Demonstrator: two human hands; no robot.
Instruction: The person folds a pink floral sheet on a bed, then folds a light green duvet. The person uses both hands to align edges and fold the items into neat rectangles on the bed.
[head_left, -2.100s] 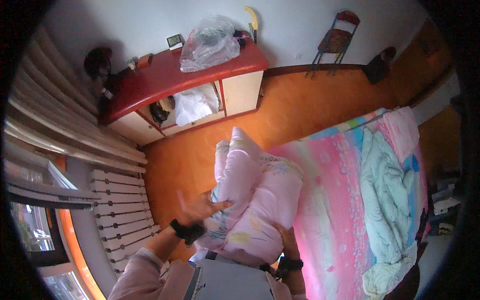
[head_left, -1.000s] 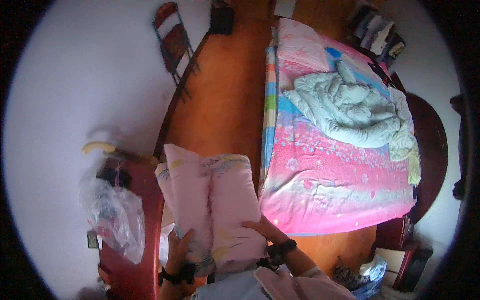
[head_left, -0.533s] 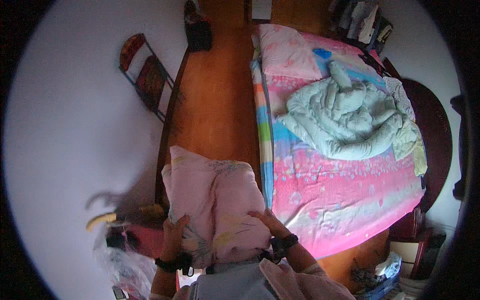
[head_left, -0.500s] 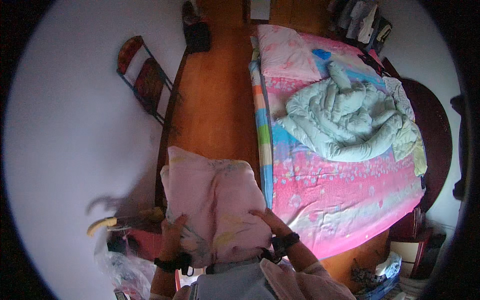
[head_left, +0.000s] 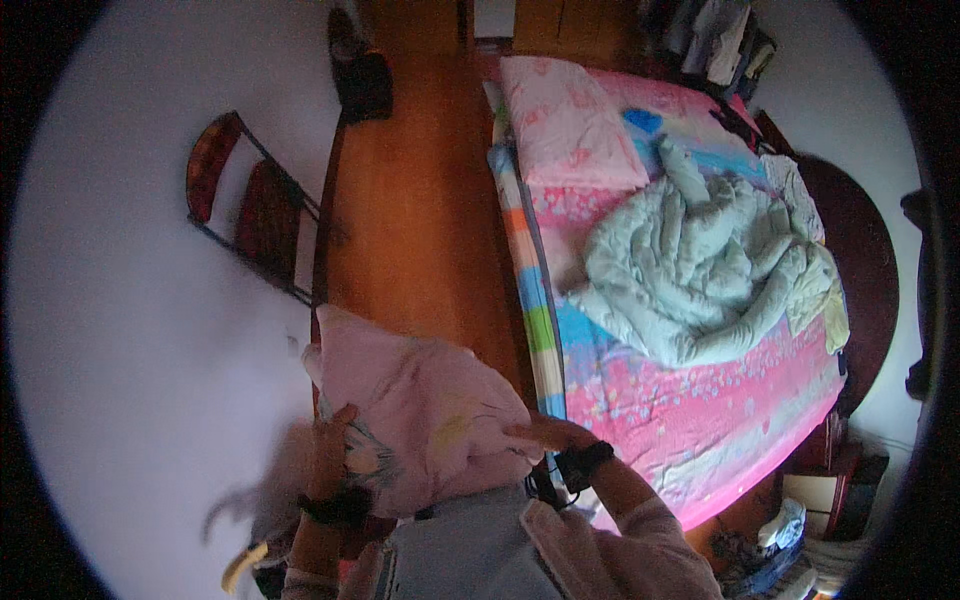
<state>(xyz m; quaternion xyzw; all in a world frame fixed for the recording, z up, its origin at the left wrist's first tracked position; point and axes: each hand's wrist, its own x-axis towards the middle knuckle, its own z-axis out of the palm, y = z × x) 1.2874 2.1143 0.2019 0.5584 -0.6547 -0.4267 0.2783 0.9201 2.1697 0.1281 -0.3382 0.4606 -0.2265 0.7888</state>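
Observation:
A plump pink pillow [head_left: 430, 410] with faint yellow and grey-green prints is held up in front of my body, tilted with its far left corner raised. My left hand [head_left: 332, 435] grips its left side, thumb lying over the cloth. At the near right edge my right hand [head_left: 553, 434] pinches the fabric, the fingertips pressed into it. The fingers underneath the pillow are hidden. Both wrists wear dark bands.
To the right stands a bed with a pink and blue sheet [head_left: 690, 420]. On it lie a crumpled pale green quilt [head_left: 700, 265] and another pink pillow [head_left: 570, 120]. A folding chair [head_left: 255, 205] leans by the left wall; wooden floor [head_left: 420, 220] runs between.
The pillow has tilted, and its middle crease has flattened out. Both hands keep their grip on its sides. The view has shifted slightly, moving the chair leftward.

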